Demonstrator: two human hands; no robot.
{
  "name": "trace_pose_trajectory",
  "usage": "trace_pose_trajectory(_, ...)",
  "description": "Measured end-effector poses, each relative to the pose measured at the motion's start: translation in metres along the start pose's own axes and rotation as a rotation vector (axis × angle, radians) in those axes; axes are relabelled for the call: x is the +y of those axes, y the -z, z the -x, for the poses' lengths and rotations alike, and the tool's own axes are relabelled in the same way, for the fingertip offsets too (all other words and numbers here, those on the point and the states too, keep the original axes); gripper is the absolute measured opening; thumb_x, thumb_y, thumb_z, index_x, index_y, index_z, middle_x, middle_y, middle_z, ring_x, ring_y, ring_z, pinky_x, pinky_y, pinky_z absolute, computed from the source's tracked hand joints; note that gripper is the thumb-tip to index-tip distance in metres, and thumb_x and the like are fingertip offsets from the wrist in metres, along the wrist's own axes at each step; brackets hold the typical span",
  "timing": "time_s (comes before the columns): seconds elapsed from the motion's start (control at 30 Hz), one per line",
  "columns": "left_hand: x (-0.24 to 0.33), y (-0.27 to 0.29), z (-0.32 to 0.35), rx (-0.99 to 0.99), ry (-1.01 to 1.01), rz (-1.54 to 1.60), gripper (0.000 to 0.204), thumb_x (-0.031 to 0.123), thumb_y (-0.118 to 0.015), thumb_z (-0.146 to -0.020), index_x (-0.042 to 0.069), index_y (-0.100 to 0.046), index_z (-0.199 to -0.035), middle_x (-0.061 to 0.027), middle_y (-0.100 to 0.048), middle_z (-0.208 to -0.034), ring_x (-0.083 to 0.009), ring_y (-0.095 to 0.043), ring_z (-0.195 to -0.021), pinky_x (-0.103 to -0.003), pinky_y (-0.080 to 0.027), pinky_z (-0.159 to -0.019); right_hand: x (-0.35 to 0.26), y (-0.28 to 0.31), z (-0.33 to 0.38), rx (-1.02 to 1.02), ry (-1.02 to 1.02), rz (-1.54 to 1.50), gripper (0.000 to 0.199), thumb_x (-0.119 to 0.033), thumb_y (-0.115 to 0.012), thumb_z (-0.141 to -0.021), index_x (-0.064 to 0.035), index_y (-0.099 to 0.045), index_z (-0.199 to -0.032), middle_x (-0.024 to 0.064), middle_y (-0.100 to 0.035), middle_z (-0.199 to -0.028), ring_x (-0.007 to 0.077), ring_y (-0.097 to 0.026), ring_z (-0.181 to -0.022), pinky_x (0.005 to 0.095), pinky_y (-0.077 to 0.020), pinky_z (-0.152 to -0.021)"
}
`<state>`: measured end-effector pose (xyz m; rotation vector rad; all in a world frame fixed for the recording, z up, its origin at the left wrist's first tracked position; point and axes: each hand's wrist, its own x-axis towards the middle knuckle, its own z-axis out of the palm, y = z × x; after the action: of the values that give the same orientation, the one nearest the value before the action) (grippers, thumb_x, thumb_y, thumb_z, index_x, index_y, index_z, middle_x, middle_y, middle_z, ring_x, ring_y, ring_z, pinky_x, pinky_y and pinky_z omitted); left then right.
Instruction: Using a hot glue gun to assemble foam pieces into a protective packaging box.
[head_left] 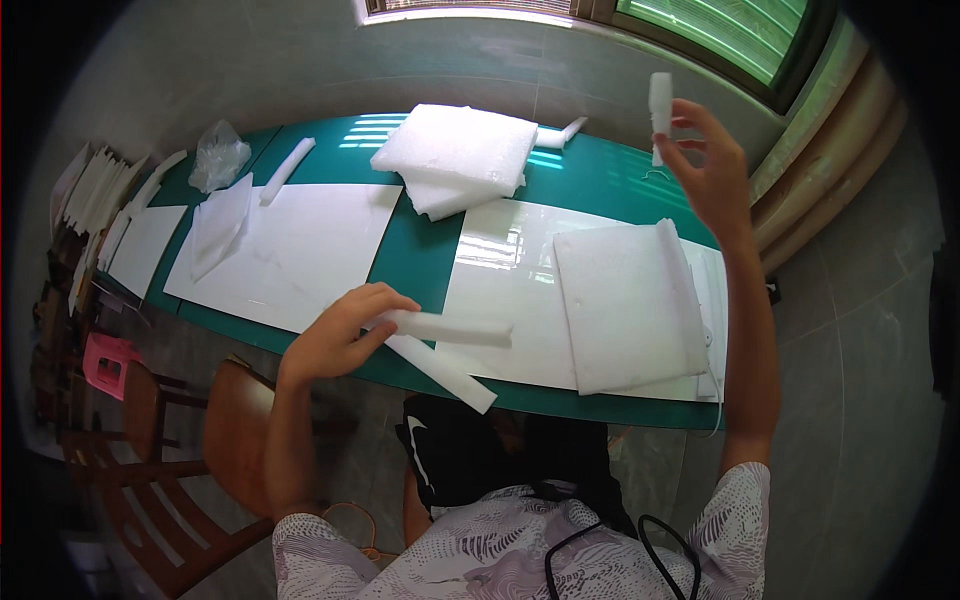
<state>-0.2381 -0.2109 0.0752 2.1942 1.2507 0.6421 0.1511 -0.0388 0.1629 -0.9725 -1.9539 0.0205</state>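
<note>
My left hand (352,325) is closed on two white foam strips at the table's front edge. The upper strip (455,329) points right, above a glossy white panel (500,270); the lower strip (445,375) slants down past the edge. Raised at the far right, my right hand (708,165) pinches a short, narrow white piece (660,100), held upright. It looks like foam, but its exact kind is not clear. Below that hand, a white foam sheet (630,305) lies on the right part of the panel.
More foam sheets (460,145) are stacked at the back of the green table (590,170). On the left lie another white panel (310,235), a foam strip (288,170) and a clear plastic bag (220,155). Wooden chairs (235,425) and a pink stool (108,362) stand at the lower left.
</note>
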Motion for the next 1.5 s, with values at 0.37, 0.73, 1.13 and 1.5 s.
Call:
trace_pose_trajectory(0.37, -0.011, -0.030, 0.013, -0.186, -0.010, -0.064, 0.025, -0.004, -0.068, -0.076, 0.007, -0.062, -0.097, -0.0083, -0.060, -0.113, -0.0291, -0.053, -0.111, -0.040, -0.036, -0.100, -0.036, 0.090, 0.040, 0.282, 0.022, -0.075, 0.039, -0.013, -0.071, -0.086, -0.0018, -0.058, -0.122, 0.0136, -0.067, -0.113, 0.0202, -0.062, -0.107, 0.0337, -0.0482, -0.090)
trace_pose_trajectory(0.73, 0.004, -0.055, 0.016, -0.079, -0.086, -0.363, 0.034, 0.002, -0.071, -0.077, 0.009, -0.054, -0.105, -0.0071, -0.060, -0.107, -0.0265, -0.056, -0.112, -0.047, -0.032, -0.108, -0.052, 0.112, 0.099, 0.294, -0.112, -0.276, 0.045, -0.005, -0.071, -0.085, -0.0008, -0.053, -0.126, 0.0148, -0.063, -0.120, 0.0247, -0.060, -0.113, 0.0387, -0.0469, -0.097)
trace_pose_trajectory(1.13, 0.020, -0.063, -0.008, -0.164, -0.079, -0.274, 0.053, 0.006, -0.070, -0.079, 0.008, -0.051, -0.128, -0.0149, -0.060, -0.111, -0.0321, -0.056, -0.108, -0.043, -0.037, -0.104, -0.058, 0.098, 0.159, 0.197, -0.317, -0.564, 0.047, -0.003, -0.072, -0.081, 0.0027, -0.053, -0.123, 0.0164, -0.060, -0.120, 0.0263, -0.058, -0.115, 0.0421, -0.0423, -0.101)
trace_pose_trajectory(1.5, 0.039, -0.067, -0.026, -0.142, -0.116, -0.200, 0.054, 0.004, -0.070, -0.079, 0.006, -0.050, -0.129, -0.0158, -0.058, -0.110, -0.0331, -0.057, -0.105, -0.039, -0.048, -0.091, -0.070, 0.075, 0.188, 0.124, -0.449, -0.729, 0.043, -0.002, -0.072, -0.080, 0.0039, -0.055, -0.119, 0.0153, -0.062, -0.116, 0.0255, -0.060, -0.112, 0.0405, -0.0443, -0.099)
